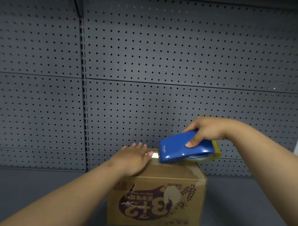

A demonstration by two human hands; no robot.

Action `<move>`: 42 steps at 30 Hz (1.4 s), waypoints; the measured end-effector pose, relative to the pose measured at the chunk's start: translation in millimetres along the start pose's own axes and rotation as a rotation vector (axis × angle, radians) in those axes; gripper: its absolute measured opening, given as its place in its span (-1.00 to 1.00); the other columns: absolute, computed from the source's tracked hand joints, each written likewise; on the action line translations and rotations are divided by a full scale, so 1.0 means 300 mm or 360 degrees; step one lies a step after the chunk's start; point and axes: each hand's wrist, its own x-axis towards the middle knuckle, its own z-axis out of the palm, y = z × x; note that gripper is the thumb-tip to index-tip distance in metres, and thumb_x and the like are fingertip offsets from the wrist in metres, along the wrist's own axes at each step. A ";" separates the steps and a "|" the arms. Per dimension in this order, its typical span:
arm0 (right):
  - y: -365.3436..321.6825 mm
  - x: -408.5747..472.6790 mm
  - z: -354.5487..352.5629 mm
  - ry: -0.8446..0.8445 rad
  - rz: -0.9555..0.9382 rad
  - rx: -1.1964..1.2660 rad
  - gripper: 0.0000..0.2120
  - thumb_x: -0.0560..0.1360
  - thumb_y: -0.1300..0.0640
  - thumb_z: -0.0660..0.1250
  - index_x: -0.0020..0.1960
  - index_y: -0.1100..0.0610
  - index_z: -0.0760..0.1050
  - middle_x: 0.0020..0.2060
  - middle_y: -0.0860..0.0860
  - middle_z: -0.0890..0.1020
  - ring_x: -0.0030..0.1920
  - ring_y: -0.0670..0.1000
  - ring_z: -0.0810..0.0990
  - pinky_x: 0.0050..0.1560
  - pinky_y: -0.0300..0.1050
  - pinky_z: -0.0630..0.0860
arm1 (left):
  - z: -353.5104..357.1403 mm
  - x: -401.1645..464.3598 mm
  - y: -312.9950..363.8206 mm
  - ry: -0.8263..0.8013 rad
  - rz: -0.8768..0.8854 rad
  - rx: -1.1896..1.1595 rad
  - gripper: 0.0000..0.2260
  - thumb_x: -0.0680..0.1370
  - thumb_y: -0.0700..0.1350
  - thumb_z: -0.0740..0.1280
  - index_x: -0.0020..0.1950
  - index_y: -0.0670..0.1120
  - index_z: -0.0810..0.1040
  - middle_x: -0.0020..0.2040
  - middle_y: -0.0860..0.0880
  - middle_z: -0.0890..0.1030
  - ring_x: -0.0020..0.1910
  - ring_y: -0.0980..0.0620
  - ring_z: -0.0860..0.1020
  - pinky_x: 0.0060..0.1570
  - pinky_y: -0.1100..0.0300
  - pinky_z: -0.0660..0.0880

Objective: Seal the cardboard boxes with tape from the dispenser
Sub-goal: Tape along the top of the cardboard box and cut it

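Observation:
A brown cardboard box (158,198) with purple upside-down print stands on the grey shelf, its front face torn at the left. My right hand (207,130) grips a blue tape dispenser (182,150) with a roll of clear tape at its rear, tilted with its front end down on the box top. A short shiny strip of tape (154,155) shows between the dispenser's front end and my left hand (134,157). That hand lies flat, fingers spread, on the left part of the box top. The far edge of the box is hidden behind both hands.
A grey pegboard wall (164,62) rises right behind the box. The grey shelf surface (39,185) stretches to both sides of the box. A slotted upright (84,93) divides the wall panels left of the box.

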 end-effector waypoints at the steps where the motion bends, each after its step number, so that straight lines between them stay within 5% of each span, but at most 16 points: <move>1: 0.001 0.002 -0.002 -0.0016 0.0009 0.0021 -0.70 0.35 0.06 0.47 0.08 -0.02 0.61 -0.02 -0.09 0.68 -0.01 -0.06 0.63 0.13 -0.14 0.51 | 0.015 0.001 -0.002 -0.0056 -0.0005 0.0015 -0.46 0.61 0.17 -0.19 0.54 -0.03 -0.11 0.57 -0.01 -0.09 0.54 0.00 -0.10 0.50 0.01 -0.15; 11: -0.013 0.058 -0.004 -0.0090 -0.0014 -0.0125 -0.87 0.44 0.00 0.36 -0.01 -0.08 0.53 -0.12 -0.15 0.61 -0.16 -0.15 0.56 -0.13 -0.26 0.45 | 0.051 0.023 -0.015 -0.0149 -0.0056 0.0098 -0.46 0.60 0.19 -0.20 0.54 0.03 -0.12 0.57 0.00 -0.10 0.54 0.00 -0.10 0.48 0.02 -0.15; 18: 0.012 0.080 0.023 0.0127 -0.0052 -0.0243 -0.56 0.54 -0.22 0.03 -0.12 0.03 0.55 -0.17 -0.01 0.62 -0.17 -0.04 0.54 -0.02 -0.15 0.41 | 0.043 0.021 -0.013 -0.0194 -0.0055 0.0096 -0.49 0.59 0.19 -0.23 0.53 0.09 -0.14 0.57 -0.01 -0.11 0.54 -0.02 -0.10 0.49 0.00 -0.14; 22: 0.036 0.089 0.027 0.0203 -0.0083 -0.0253 -0.58 0.56 -0.16 0.04 -0.29 0.08 0.43 -0.35 -0.03 0.47 -0.35 -0.07 0.42 -0.22 -0.20 0.35 | 0.040 0.020 -0.011 -0.0219 -0.0069 0.0086 -0.49 0.59 0.18 -0.24 0.54 0.09 -0.13 0.57 -0.01 -0.11 0.54 -0.01 -0.10 0.48 0.00 -0.13; 42: 0.290 0.000 -0.033 0.0313 0.0159 -0.0294 -0.60 0.55 -0.18 0.06 -0.30 0.00 0.48 -0.36 -0.06 0.54 -0.36 -0.09 0.49 -0.25 -0.20 0.37 | 0.032 0.018 0.001 -0.0251 -0.0121 0.0126 -0.51 0.61 0.15 -0.22 0.53 0.08 -0.15 0.57 -0.02 -0.13 0.54 -0.01 -0.11 0.49 0.01 -0.12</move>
